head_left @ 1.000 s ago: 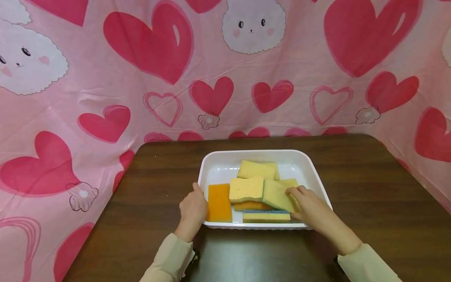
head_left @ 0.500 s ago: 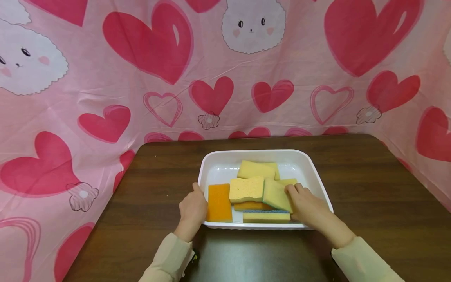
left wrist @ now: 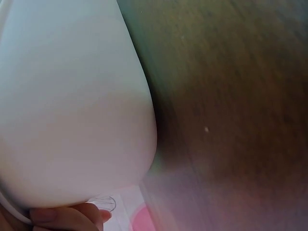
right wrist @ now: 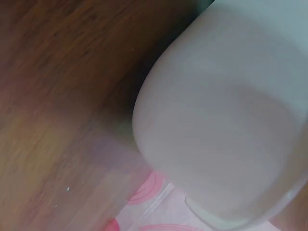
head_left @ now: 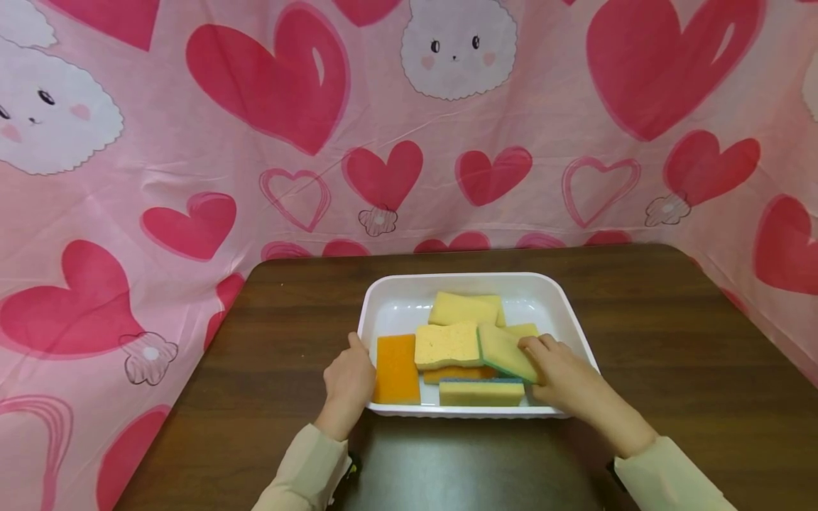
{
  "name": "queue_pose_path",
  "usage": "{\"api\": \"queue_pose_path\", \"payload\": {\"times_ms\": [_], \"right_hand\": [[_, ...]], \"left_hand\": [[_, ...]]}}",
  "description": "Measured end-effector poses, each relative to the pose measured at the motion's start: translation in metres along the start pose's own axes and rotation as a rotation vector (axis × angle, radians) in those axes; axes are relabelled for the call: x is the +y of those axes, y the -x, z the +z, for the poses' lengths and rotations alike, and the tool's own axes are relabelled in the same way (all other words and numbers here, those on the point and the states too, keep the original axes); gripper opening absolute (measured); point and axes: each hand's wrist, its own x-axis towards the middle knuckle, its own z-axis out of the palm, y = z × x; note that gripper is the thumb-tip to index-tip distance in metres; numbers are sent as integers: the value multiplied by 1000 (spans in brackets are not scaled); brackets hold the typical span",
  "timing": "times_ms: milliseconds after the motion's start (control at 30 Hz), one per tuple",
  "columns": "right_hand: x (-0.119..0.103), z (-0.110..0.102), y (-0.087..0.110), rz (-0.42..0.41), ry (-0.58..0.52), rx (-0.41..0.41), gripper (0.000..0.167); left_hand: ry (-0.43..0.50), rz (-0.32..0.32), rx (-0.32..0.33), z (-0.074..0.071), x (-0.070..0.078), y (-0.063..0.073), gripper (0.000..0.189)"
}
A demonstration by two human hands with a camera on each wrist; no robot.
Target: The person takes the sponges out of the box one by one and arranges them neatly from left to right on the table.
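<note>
"While the left hand (head_left: 350,380) grips the left side of the white tray (head_left: 562,323) by its near corner, what has the right hand (head_left: 569,372) got?"

"A yellow sponge (head_left: 505,348) with a green layer, pinched at its right end. It's inside the tray, right of the middle."

"Can you make out any print?"

"Pictures: red hearts and fluffy white faces on the pink cloth (head_left: 383,99) behind the table (head_left: 307,312). Both wrist views show mostly the tray's plain white outer wall."

"Which way does that sponge point?"

"Its long axis slants from the far left to the near right, where the fingers are. It's tilted, yellow face up, the green showing along its left and near edges."

"And its neighbours?"

"A pale yellow sponge (head_left: 447,345) lies just left of it, lengthwise across the tray. Nearer, a blue-topped sponge (head_left: 481,394) runs parallel to the front rim. At the left, an orange sponge (head_left: 397,369) points away from the wearer."
</note>
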Motion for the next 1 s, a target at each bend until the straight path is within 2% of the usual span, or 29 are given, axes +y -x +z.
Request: {"api": "queue_pose_path", "payload": {"times_ms": [233, 400, 633, 833, 1000], "right_hand": [[-1, -8, 6, 51, -18, 48, 47], [-1, -11, 9, 81, -39, 114, 35], [3, -14, 12, 101, -60, 218, 32], [6, -14, 11, 54, -49, 362, 35], [10, -15, 11, 6, -92, 481, 39]], "left_hand": [[1, -6, 0, 0, -1, -1, 28], [5, 3, 7, 1, -2, 0, 29], [3, 6, 6, 2, -2, -1, 30], [-5, -2, -1, 1, 0, 0, 31], [-11, -17, -26, 0, 2, 1, 34]]}}
